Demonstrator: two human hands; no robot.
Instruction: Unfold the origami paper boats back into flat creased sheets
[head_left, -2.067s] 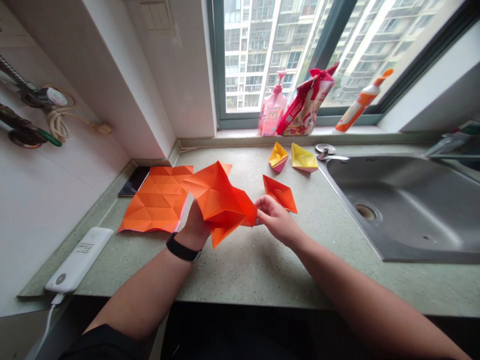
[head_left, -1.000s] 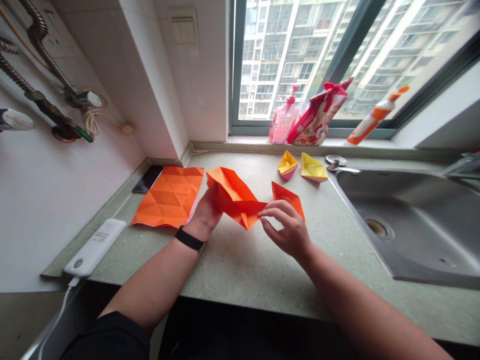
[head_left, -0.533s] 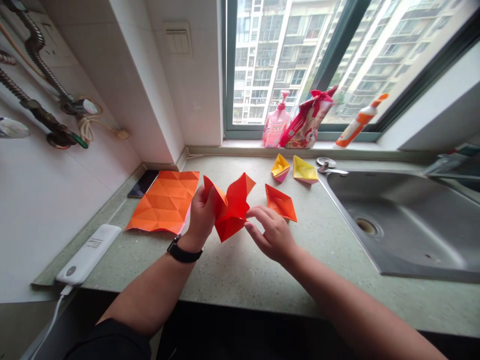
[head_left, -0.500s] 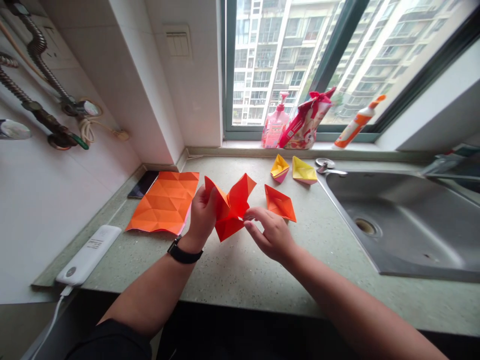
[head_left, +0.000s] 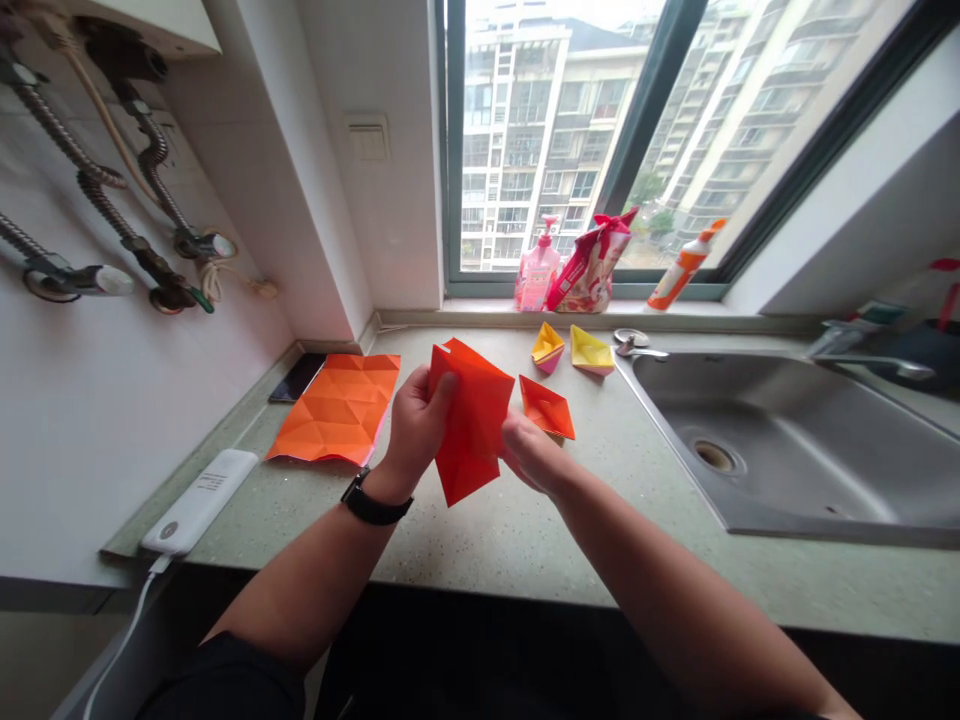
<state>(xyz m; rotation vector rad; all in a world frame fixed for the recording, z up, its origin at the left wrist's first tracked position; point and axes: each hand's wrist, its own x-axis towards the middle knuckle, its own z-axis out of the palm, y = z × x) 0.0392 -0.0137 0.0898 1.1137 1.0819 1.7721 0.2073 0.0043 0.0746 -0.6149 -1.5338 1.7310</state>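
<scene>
A folded piece of orange paper (head_left: 474, 415) is held up above the counter, its faces creased and partly flattened. My left hand (head_left: 418, 415) pinches its left edge, thumb on the near face. At the right edge is my right hand (head_left: 531, 448), its fingers curled behind the paper and partly hidden. Just beyond that hand lies a folded orange paper boat (head_left: 547, 407). A creased sheet of orange paper (head_left: 341, 405) is spread on the counter to the left.
Two small yellow paper boats, one here (head_left: 547, 348) and the other (head_left: 592, 352), stand near the window. A steel sink (head_left: 825, 440) is at the right. A white power bank (head_left: 199, 500) with a cable lies at the left, and a dark phone (head_left: 296, 378) sits partly under the sheet.
The orange paper has turned from a spread, winged shape to a flatter one facing me. My right hand has rotated and moved behind its right edge. The view has shifted slightly.
</scene>
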